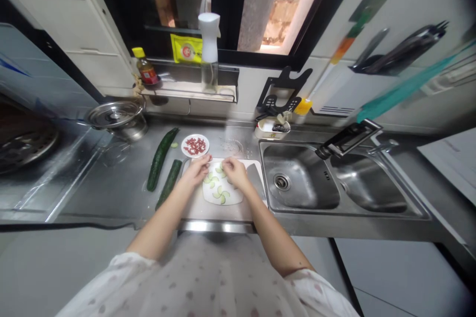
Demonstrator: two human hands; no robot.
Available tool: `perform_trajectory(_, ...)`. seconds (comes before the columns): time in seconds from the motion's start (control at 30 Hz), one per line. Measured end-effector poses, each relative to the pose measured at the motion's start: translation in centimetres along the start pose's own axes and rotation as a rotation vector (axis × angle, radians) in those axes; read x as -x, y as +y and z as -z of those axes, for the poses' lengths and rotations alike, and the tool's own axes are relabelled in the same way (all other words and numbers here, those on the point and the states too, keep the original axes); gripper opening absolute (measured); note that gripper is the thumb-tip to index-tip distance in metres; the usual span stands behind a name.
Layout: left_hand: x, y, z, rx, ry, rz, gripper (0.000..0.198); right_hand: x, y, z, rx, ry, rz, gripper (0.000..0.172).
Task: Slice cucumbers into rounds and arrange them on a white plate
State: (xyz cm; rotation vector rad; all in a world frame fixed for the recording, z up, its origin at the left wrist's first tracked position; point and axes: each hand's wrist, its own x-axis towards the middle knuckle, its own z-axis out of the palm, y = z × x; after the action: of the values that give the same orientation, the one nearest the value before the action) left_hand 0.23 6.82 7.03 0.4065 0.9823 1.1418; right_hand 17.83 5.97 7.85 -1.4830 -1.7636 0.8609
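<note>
A white plate (231, 199) rests on a pale cutting board (208, 210) at the counter's front, with several half-moon cucumber slices (215, 184) on it. My left hand (198, 169) rests at the plate's far left edge, fingers curled over the slices. My right hand (233, 170) is at the plate's far right edge, its fingers pinched on a cucumber slice. A knife blade (255, 177) lies on the board right of the plate. A small dish of red pieces (195, 145) stands just beyond the board. Left of the board lie a whole cucumber (160, 156) and a cut cucumber piece (170, 181).
A double steel sink (308, 183) with a dark tap (347, 138) sits to the right. A pot with lid (118, 118) stands at the left near the stove (22, 146). A sauce bottle (146, 67), spray bottle (208, 44) and a soap dish (271, 128) stand along the back.
</note>
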Motion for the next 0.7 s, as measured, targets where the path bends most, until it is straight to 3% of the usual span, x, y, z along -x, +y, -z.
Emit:
perform_trajectory(0.2,1.9,-1.5,-1.7,0.063,-0.131,0.027,0.032,-0.3,-1.7,-0.1,-0.104,0.01,0.075,0.022)
perform_trajectory(0.47,2.5,-2.3,-2.6,-0.107,-0.053,-0.029,0.028,0.0,-1.4,0.1,-0.029,0.017,0.037,0.021)
perform_trajectory(0.7,3.4,-2.4,-2.9,-0.068,-0.119,0.045,0.038,0.1,-0.6,0.4,-0.039,-0.004,0.061,0.019)
